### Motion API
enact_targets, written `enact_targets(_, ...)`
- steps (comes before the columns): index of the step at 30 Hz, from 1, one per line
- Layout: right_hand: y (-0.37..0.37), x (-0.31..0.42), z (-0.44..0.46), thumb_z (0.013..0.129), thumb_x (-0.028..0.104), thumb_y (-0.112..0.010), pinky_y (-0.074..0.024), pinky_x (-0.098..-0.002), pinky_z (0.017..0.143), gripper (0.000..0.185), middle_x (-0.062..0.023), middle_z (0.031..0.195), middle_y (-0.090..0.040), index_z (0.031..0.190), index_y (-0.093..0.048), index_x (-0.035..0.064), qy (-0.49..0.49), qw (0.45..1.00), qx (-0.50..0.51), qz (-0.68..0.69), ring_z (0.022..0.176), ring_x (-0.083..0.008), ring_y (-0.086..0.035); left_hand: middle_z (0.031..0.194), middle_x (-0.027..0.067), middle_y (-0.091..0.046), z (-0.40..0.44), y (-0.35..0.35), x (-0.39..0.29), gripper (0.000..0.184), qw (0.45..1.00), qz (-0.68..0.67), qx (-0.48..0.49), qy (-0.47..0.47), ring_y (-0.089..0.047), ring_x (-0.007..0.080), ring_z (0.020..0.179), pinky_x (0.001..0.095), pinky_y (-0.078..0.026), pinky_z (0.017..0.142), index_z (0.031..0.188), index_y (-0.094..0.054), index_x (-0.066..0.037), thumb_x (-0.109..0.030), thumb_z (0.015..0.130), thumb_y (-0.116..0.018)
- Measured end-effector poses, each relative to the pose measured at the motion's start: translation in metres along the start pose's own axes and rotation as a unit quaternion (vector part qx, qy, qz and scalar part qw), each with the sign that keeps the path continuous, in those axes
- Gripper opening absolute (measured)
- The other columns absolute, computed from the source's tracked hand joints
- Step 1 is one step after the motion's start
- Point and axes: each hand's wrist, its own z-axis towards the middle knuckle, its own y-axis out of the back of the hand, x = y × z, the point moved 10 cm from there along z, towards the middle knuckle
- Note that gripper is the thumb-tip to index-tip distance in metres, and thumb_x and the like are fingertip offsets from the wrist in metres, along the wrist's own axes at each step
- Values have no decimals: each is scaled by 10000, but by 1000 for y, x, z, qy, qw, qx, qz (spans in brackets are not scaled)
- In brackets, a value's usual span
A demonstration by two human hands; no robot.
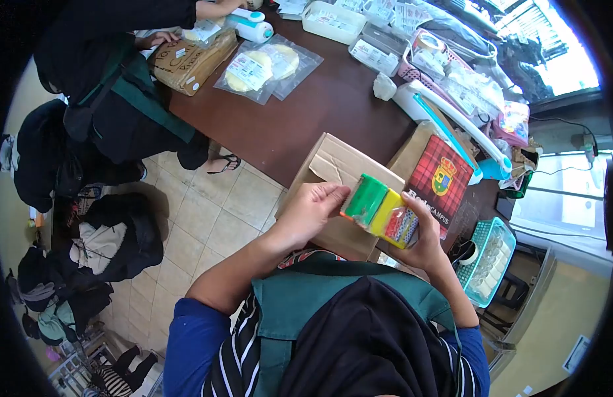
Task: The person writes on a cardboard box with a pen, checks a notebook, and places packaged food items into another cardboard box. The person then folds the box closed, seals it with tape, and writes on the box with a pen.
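Observation:
A small packet (374, 210) in clear wrap has a green block, a yellow block and a red-and-blue patterned part. Its exact kind I cannot make out. My right hand (424, 236) grips it by the lower right end, the thumb along its upper edge. At the green end, my left hand (318, 206) is pinched closed against the packet's corner, seemingly on the wrap. Under both hands lies a brown cardboard box (326, 164) at the table's edge, partly hidden by the hands and packet.
A red plaid book (442, 182) lies right of the box. Beyond it stand a white-and-blue sealer (462, 122), a pink basket (409, 69) and plastic tubs (333, 20). Bagged flat discs (253, 69) and a wrapped parcel (194, 63) sit near another person (108, 86). A turquoise basket (482, 238) is at right.

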Motion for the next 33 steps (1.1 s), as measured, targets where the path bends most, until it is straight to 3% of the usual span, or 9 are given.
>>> enact_targets(7, 1, 10, 22, 538, 69, -731, -468, -396, 783, 822, -165, 966, -545, 1290, -399, 64, -53, 997, 44, -34, 886, -343, -564, 760, 99, -672, -18, 144, -72, 260, 983, 53, -156, -77, -656, 149, 714, 281, -537, 677, 876, -639, -21, -249, 920, -524)
enact_targets(14, -17, 26, 57, 549, 86, -697, -458, -414, 859, 777, -196, 1108, -557, 1275, -421, 63, -77, 988, 98, -89, 1008, -375, -556, 757, 115, -657, 46, 178, 56, 205, 979, 75, -191, -17, -651, 189, 667, 298, -537, 658, 860, -660, -9, -196, 877, -577)
enact_targets(18, -18, 17, 55, 549, 77, -677, -466, -407, 870, 756, -207, 1142, -552, 1269, -447, 76, -111, 982, 121, -91, 1025, -376, -562, 920, 194, -641, 30, 149, 48, 373, 902, 301, -275, -146, -608, 301, 941, 364, -483, 825, 1034, -615, 28, -292, 844, -607)
enact_targets(20, -19, 20, 55, 572, 106, -689, -474, -413, 803, 757, -185, 1016, -537, 1287, -442, 121, -97, 981, 139, -98, 926, -366, -567, 994, 206, -624, 16, 160, 28, 530, 772, 475, -400, -134, -569, 328, 1017, 403, -443, 885, 1205, -507, 7, -336, 821, -631)
enact_targets(22, -19, 22, 60, 595, 134, -701, -482, -419, 736, 759, -163, 889, -522, 1306, -437, 167, -83, 980, 146, -105, 827, -357, -572, 1061, 245, -595, 11, 129, -24, 678, 751, 513, -373, -186, -548, 344, 1068, 427, -406, 931, 1312, -383, 3, -430, 834, -590)
enact_targets(24, -21, 24, 58, 609, 147, -699, -491, -416, 682, 710, -146, 865, -497, 1281, -483, 224, -63, 977, 156, -131, 759, -342, -577, 1131, 298, -550, 28, 90, -26, 738, 884, 416, -208, -38, -508, 363, 1135, 414, -386, 958, 1315, -376, 31, -538, 859, -489)
enact_targets(28, -17, 18, 54, 622, 169, -712, -499, -418, 672, 676, -145, 886, -498, 1261, -510, 253, -52, 979, 165, -109, 746, -333, -587, 1205, 291, -509, 40, 84, 4, 762, 940, 320, -118, 34, -497, 391, 1141, 401, -379, 965, 1289, -443, 6, -621, 859, -394)
enact_targets(29, -16, 22, 55, 625, 193, -721, -506, -409, 679, 675, -142, 881, -494, 1262, -509, 269, -44, 978, 157, -128, 748, -325, -593, 1118, 282, -566, 44, 94, 8, 738, 883, 435, -177, -10, -537, 399, 1082, 419, -407, 931, 1205, -528, 10, -624, 844, -420)
enact_targets(33, -19, 17, 55, 583, 153, -728, -491, -421, 671, 714, -144, 874, -506, 1256, -523, 273, -65, 977, 157, -125, 778, -330, -588, 914, 257, -637, 37, 70, -24, 704, 845, 489, -210, 53, -591, 415, 947, 451, -455, 849, 1145, -577, -21, -632, 819, -453)
